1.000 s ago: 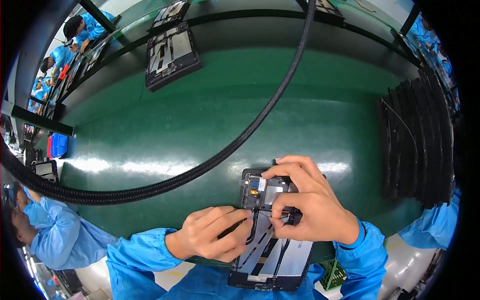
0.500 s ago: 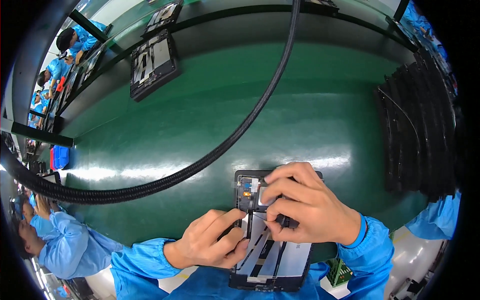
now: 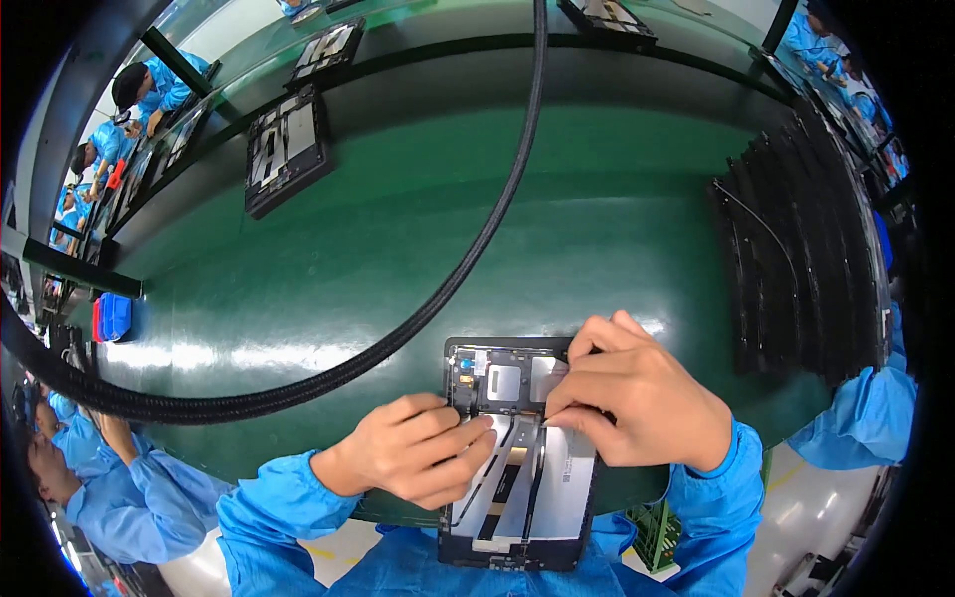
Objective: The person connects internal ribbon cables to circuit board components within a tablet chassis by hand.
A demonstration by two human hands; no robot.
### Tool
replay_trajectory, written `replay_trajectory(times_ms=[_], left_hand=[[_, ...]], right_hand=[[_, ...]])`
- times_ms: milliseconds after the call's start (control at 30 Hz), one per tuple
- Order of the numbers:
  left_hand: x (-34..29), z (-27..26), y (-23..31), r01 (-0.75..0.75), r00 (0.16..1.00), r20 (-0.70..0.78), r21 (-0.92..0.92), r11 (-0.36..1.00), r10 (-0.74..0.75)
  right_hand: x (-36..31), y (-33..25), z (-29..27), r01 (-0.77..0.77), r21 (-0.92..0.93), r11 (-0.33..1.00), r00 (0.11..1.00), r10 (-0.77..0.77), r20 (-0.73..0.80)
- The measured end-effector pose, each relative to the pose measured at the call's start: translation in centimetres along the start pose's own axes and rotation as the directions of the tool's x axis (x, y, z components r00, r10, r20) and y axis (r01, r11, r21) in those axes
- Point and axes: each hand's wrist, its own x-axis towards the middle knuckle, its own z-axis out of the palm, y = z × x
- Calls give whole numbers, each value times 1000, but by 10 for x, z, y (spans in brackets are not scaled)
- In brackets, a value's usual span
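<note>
An opened tablet (image 3: 562,542) with a black frame lies at the table's near edge. Its inside shows silver panels (image 3: 567,497), thin black flat cables (image 3: 535,488) and a dark board section across the far part. My left hand (image 3: 413,453) reaches over the tablet's left side, fingers bent and closed, tips at the cable near the middle; whatever they hold is hidden. My right hand (image 3: 642,398) is closed in a pinch over the right side. Its thumb and index finger meet at the upper end of the right-hand black cable; what sits between them is too small to make out.
A thick black braided hose (image 3: 438,298) arches over the green table (image 3: 368,269). Several black tablet casings stand stacked (image 3: 796,269) on the right. Another opened tablet (image 3: 284,149) rests at the far left, beside a shelf edge. Blue bins (image 3: 115,316) and co-workers in blue (image 3: 149,497) are left.
My right hand has shifted from the tablet's middle towards its right side, baring more of the board section. The left hand remains at the left side. The whole view has swung slightly.
</note>
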Motion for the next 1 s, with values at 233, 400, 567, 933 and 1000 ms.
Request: replay_trajectory(times_ms=[233,400,567,933,1000], left_hand=[[41,6,23,86,983,182,-359,929,-20],[51,5,48,423,903,316,-548,721,-290],[52,17,64,255,966,108,-225,941,-236],[65,16,99,580,797,203,-524,624,-570],[74,13,100,632,761,280,-524,571,-585]], right_hand=[[-24,15,-28,-311,258,915,948,277,159],[-35,22,-37,-343,312,886,933,282,224],[-47,28,-45,-369,325,871,910,268,316],[-52,40,-49,-430,342,836,875,293,386],[-55,43,-50,-445,353,823,865,294,407]])
